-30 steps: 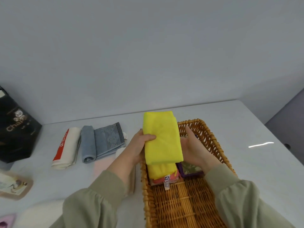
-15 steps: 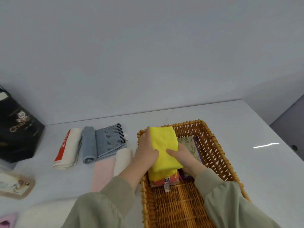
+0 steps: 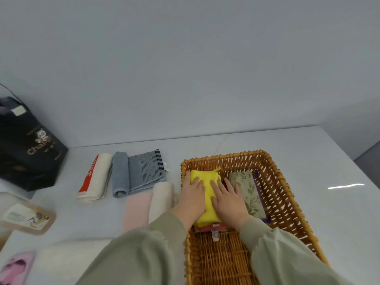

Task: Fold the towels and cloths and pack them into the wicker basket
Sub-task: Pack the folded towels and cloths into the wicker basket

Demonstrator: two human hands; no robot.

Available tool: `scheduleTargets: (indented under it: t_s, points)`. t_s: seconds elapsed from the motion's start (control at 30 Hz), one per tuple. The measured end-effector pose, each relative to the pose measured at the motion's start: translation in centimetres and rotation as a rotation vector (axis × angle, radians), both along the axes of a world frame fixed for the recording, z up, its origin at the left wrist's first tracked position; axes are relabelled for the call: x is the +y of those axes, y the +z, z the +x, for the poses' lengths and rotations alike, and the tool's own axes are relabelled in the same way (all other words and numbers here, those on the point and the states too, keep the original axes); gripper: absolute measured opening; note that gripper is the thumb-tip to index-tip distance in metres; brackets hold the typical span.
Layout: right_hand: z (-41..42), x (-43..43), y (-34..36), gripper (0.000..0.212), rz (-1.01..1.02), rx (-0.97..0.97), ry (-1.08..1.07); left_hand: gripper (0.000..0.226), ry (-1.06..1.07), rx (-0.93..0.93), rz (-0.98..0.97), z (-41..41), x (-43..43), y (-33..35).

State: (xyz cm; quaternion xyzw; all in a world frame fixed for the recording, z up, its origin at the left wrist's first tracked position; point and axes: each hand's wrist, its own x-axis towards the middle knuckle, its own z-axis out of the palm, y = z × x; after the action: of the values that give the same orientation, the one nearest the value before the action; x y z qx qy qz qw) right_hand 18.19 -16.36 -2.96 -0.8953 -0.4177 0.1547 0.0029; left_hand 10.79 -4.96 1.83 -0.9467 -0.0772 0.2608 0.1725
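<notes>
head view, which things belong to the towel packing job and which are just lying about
Job: brown wicker basket, folded yellow cloth, left hand, right hand, green leafy cloth, blue rolled towel, cream towel with red band, pink cloth, cream rolled towel.
Lying about: black paper gift bag, brown picture packet, pink packet.

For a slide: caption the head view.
Left hand and right hand press the yellow cloth into the wicker basket, beside a leaf-print cloth.
</notes>
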Motion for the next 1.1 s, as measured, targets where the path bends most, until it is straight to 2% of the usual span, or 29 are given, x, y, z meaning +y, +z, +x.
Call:
scheduleTargets:
  t_s: [0.07, 0.13, 0.2, 0.27, 0.37, 0.43, 0.53, 0.6, 0.63, 0.73, 0.77, 0.9, 1.0, 1.03, 1.1]
  points:
    - [0.2, 0.2, -0.2, 0.064, -0.031, 0.005, 0.001, 0.066, 0.003, 0.011, -0.002, 0.0, -0.1, 0.1]
    - [0.3, 0.2, 0.5, 0.058, -0.005, -0.02, 0.018, 0.061, 0.009, -0.068, -0.095, -0.3, 0.2, 0.6]
    - [0.4, 0.1, 1.6, 0.063, 0.157, -0.059, -0.023, 0.051, 0.025, -0.266, -0.304, -1.4, 1.2, 1.4]
    - [0.1, 0.4, 3.0, 0.063, 0.407, -0.088, -0.103, 0.042, 0.01, -0.562, -0.538, -3.2, 3.0, 1.8]
    - [-0.4, 2.6, 5.1, 0.044, 0.655, -0.167, -0.135, 0.039, 0.008, -0.946, -0.599, -6.2, 6.8, 1.1]
    - [-1.3, 5.5, 6.5, 0.03, 0.729, -0.144, -0.124, 0.037, 0.177, -1.043, -0.622, -7.9, 9.4, 0.3]
    - [-2.7, 10.4, 7.5, 0.032, 0.781, -0.111, -0.073, 0.037, 0.556, -1.188, -0.734, -9.6, 13.0, 0.3]
    - [-3.7, 13.6, 7.7, 0.041, 0.728, -0.037, -0.034, 0.04, 0.854, -1.198, -0.813, -10.6, 15.7, -0.6]
    - [-4.2, 15.5, 7.6, 0.044, 0.64, 0.068, -0.061, 0.042, 0.978, -1.185, -0.825, -11.1, 17.5, -1.6]
    - [-5.0, 20.5, 5.3, 0.05, 0.349, 0.537, -0.33, 0.045, 1.207, -1.058, -0.804, -12.2, 21.6, -5.1]
    - [-5.0, 22.0, 4.3, 0.052, 0.285, 0.635, -0.417, 0.043, 1.267, -1.022, -0.803, -12.3, 22.6, -6.1]
    - [-3.0, 25.8, -0.6, 0.058, 0.244, 0.73, -0.716, 0.036, 1.415, -0.941, -0.827, -11.3, 25.1, -9.0]
    - [-1.1, 27.0, -4.8, 0.063, 0.273, 0.789, -0.835, 0.038, 1.513, -0.941, -0.916, -10.6, 26.5, -10.2]
    - [-1.0, 26.9, -5.2, 0.053, 0.286, 0.79, -0.85, 0.038, 1.54, -0.945, -0.945, -10.5, 26.6, -10.0]
    - [-1.2, 27.3, -4.7, 0.021, 0.342, 0.8, -0.861, 0.041, 1.585, -0.945, -1.04, -10.4, 26.8, -9.9]
